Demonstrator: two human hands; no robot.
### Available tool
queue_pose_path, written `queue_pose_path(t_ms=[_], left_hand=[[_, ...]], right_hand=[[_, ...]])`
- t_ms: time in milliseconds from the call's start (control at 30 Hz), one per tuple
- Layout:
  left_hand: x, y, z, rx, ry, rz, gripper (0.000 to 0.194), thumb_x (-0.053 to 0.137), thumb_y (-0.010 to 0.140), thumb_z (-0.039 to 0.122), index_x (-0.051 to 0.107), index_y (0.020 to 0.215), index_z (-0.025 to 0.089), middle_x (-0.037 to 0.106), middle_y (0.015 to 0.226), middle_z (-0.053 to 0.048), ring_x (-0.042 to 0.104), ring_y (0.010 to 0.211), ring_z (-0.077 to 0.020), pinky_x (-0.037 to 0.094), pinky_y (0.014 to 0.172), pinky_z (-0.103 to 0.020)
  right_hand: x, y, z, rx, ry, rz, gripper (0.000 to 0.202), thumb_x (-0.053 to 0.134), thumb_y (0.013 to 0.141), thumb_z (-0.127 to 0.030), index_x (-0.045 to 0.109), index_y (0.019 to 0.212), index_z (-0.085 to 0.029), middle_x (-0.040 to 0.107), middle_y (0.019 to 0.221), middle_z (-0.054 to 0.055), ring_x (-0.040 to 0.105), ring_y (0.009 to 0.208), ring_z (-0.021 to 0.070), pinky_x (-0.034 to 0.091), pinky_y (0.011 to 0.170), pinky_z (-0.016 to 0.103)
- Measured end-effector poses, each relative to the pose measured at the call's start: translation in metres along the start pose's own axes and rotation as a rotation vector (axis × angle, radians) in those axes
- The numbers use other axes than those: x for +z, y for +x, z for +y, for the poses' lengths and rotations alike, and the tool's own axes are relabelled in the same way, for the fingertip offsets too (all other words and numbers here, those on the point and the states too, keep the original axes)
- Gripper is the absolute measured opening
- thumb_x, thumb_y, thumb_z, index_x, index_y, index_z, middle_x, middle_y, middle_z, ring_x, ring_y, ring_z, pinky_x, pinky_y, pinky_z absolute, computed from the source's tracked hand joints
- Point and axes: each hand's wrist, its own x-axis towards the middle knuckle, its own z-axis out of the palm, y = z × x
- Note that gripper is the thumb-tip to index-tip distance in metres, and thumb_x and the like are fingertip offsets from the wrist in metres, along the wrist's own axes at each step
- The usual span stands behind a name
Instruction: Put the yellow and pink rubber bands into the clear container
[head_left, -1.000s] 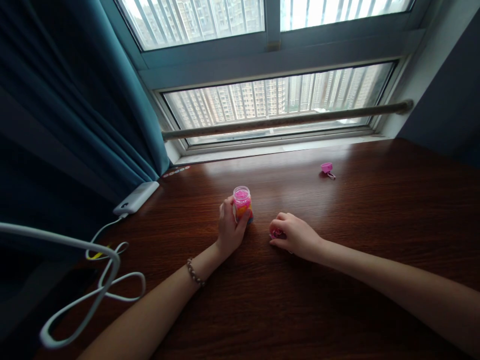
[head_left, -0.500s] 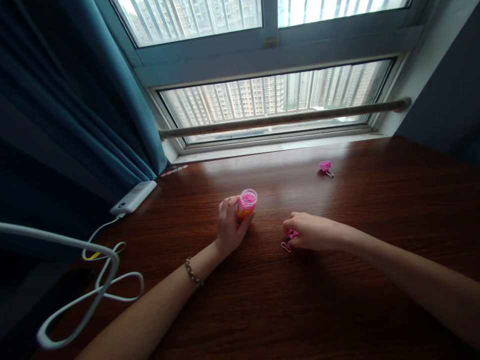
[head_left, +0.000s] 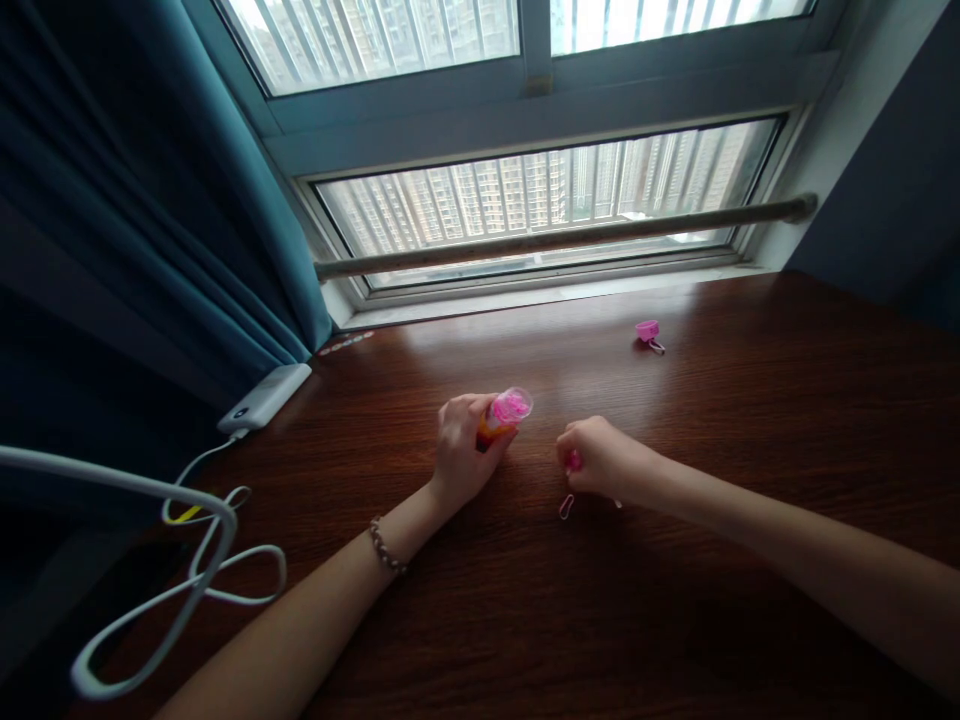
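Observation:
My left hand (head_left: 463, 440) is wrapped round a small clear jar (head_left: 499, 418) with pink contents and an orange-yellow label. The jar has no lid on, and its mouth leans to the right, toward my right hand. Beside it, my right hand (head_left: 596, 458) is closed, fingertips pinched on small pink pieces (head_left: 574, 460) whose exact kind is hidden by the fingers. On the table just below those fingers lies a thin pink loop-shaped clip (head_left: 566, 507). A small light bit (head_left: 618, 504) shows under the edge of the right hand.
Toward the window stands a pink cap (head_left: 647, 331) with a small loop (head_left: 657, 347) beside it on the brown wooden table (head_left: 480, 620). At left lie a white power bank (head_left: 266, 397) and a looped white cable (head_left: 225, 510). A blue curtain (head_left: 247, 250) hangs beyond.
The jar has tipped to the right in my left hand, its mouth now nearer my right hand. My right hand has shifted slightly left and up, holding pink pieces.

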Motion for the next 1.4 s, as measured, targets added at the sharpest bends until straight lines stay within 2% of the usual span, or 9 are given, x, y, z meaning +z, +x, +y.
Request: queue_pose_path(t_ms=[167, 267, 500, 667, 767, 967, 1100, 1200, 1400], left_hand=[[0.002, 0.0, -0.001, 0.056, 0.053, -0.063, 0.036, 0.061, 0.074, 0.036, 0.054, 0.106, 0.021, 0.058, 0.098, -0.007, 0.049, 0.095, -0.0223, 0.035, 0.086, -0.038], [0.002, -0.001, -0.001, 0.089, 0.066, -0.083, 0.037, 0.062, 0.073, 0.036, 0.055, 0.107, 0.022, 0.059, 0.099, -0.007, 0.049, 0.096, -0.0227, 0.034, 0.087, -0.039], [-0.003, 0.0, 0.005, 0.213, 0.049, -0.133, 0.043, 0.063, 0.071, 0.039, 0.055, 0.109, 0.021, 0.061, 0.093, -0.005, 0.051, 0.092, -0.0216, 0.031, 0.091, -0.041], [-0.003, 0.0, 0.005, 0.164, 0.066, -0.051, 0.041, 0.065, 0.07, 0.039, 0.056, 0.106, 0.02, 0.061, 0.093, -0.006, 0.051, 0.091, -0.0209, 0.033, 0.089, -0.039], [-0.003, -0.001, 0.003, 0.129, 0.079, -0.009, 0.042, 0.065, 0.07, 0.038, 0.056, 0.106, 0.019, 0.06, 0.094, -0.007, 0.051, 0.091, -0.021, 0.035, 0.087, -0.038], [-0.006, -0.003, 0.006, 0.196, 0.117, 0.024, 0.044, 0.067, 0.069, 0.035, 0.054, 0.108, 0.021, 0.06, 0.093, -0.007, 0.051, 0.092, -0.0216, 0.034, 0.088, -0.041], [-0.008, -0.005, 0.008, 0.258, 0.111, 0.006, 0.04, 0.065, 0.07, 0.035, 0.054, 0.106, 0.022, 0.06, 0.093, -0.006, 0.051, 0.093, -0.0214, 0.031, 0.092, -0.044], [-0.008, -0.005, 0.007, 0.276, 0.11, -0.01, 0.038, 0.064, 0.07, 0.036, 0.054, 0.105, 0.023, 0.061, 0.093, -0.005, 0.052, 0.092, -0.0213, 0.03, 0.093, -0.044], [-0.007, 0.0, 0.008, 0.18, 0.107, 0.014, 0.039, 0.063, 0.071, 0.039, 0.055, 0.104, 0.02, 0.061, 0.093, -0.006, 0.051, 0.092, -0.0217, 0.031, 0.09, -0.041]], right_hand=[[-0.025, 0.006, 0.004, -0.019, 0.454, 0.281, 0.009, 0.06, 0.063, -0.015, 0.065, 0.071, -0.014, 0.063, 0.067, 0.002, 0.059, 0.064, 0.0141, 0.045, 0.056, 0.022], [-0.023, 0.006, 0.002, -0.1, 0.597, 0.387, 0.01, 0.062, 0.067, -0.02, 0.066, 0.074, -0.014, 0.065, 0.071, 0.003, 0.061, 0.068, 0.0143, 0.048, 0.06, 0.023], [0.005, 0.004, 0.002, -0.275, 0.164, 0.689, 0.011, 0.06, 0.077, -0.024, 0.07, 0.072, -0.021, 0.067, 0.072, 0.002, 0.052, 0.069, 0.0147, 0.043, 0.066, 0.028], [0.003, 0.004, 0.0, -0.342, 0.038, 0.655, 0.019, 0.052, 0.083, -0.026, 0.07, 0.089, -0.026, 0.064, 0.093, 0.004, 0.045, 0.087, 0.0193, 0.039, 0.081, 0.034], [0.004, 0.006, -0.001, -0.29, 0.08, 0.604, 0.023, 0.048, 0.085, -0.027, 0.068, 0.096, -0.026, 0.051, 0.119, 0.006, 0.037, 0.108, 0.0232, 0.031, 0.093, 0.041], [0.002, 0.01, 0.002, -0.219, 0.377, 0.22, 0.033, 0.038, 0.088, -0.04, 0.065, 0.103, -0.027, 0.035, 0.137, 0.003, 0.026, 0.125, 0.0246, 0.019, 0.103, 0.047], [-0.001, 0.003, -0.004, -0.289, 0.271, 0.087, 0.035, 0.041, 0.085, -0.048, 0.062, 0.108, -0.03, 0.022, 0.144, 0.0, 0.014, 0.13, 0.0274, 0.013, 0.104, 0.05], [0.0, 0.0, -0.007, -0.321, 0.146, 0.1, 0.045, 0.056, 0.075, -0.051, 0.057, 0.114, -0.031, 0.022, 0.144, 0.003, 0.015, 0.129, 0.0309, 0.017, 0.102, 0.052], [-0.01, 0.002, -0.003, -0.407, 0.153, 0.314, 0.04, 0.064, 0.071, -0.043, 0.062, 0.107, -0.026, 0.045, 0.13, 0.009, 0.037, 0.118, 0.0253, 0.031, 0.096, 0.047]])
